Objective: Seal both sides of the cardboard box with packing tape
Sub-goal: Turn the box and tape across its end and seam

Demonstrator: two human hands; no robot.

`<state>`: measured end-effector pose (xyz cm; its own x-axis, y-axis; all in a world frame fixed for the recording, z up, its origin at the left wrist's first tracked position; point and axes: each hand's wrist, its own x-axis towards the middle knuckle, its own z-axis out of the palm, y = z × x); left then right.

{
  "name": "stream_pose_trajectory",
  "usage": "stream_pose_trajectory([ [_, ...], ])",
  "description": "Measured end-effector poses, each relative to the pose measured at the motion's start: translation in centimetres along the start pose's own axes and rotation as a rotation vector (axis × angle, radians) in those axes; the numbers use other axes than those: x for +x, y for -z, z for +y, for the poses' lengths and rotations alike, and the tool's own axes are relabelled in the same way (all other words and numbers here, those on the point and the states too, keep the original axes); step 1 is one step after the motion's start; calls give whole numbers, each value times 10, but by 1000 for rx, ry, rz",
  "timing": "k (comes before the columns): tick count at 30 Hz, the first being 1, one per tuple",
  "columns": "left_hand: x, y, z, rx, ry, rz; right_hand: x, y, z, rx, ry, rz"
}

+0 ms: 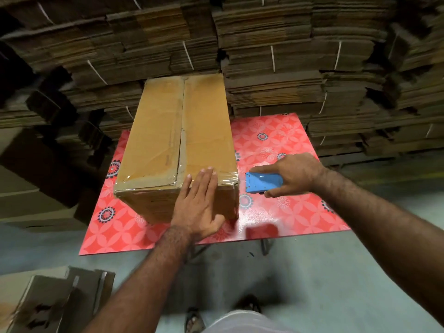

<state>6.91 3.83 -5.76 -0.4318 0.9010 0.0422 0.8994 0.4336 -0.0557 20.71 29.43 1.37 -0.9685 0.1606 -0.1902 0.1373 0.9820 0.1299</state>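
1. Pressing my left hand (197, 207) flat on the near end of the cardboard box (177, 140), I keep the fingers straight, their tips over the top edge where clear packing tape (144, 175) runs across; this grip is unclenched.
2. The box lies on the left half of the red flowered tabletop (288, 212), its long axis running away from me toward the wall of stacked flat cardboard (264, 56). The closed top flaps meet in a seam along that axis.
3. My right hand (290, 175) curls around a blue tape dispenser (263, 182), just to the right of the box's near corner, above the tabletop.
4. The box's left side nearly reaches the tabletop's left edge, and its far end overhangs the back edge near the stacks. Bare tabletop lies to the right and in front.
5. Flattened cartons (55, 301) lie on the floor at my lower left.
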Motion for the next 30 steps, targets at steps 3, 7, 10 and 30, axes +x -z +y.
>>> stream_pose_trajectory([
  [3,0,3,5,2,23,35,-1,-1,-7,-12,-29,25],
  [7,16,13,23,-20,-132,88,-1,-1,-11,-15,-44,31],
  [10,26,12,29,-24,-230,49,1,-1,-16,-15,-48,39],
  [30,29,-10,30,25,-211,187,59,-184,-59,349,-793,-66],
])
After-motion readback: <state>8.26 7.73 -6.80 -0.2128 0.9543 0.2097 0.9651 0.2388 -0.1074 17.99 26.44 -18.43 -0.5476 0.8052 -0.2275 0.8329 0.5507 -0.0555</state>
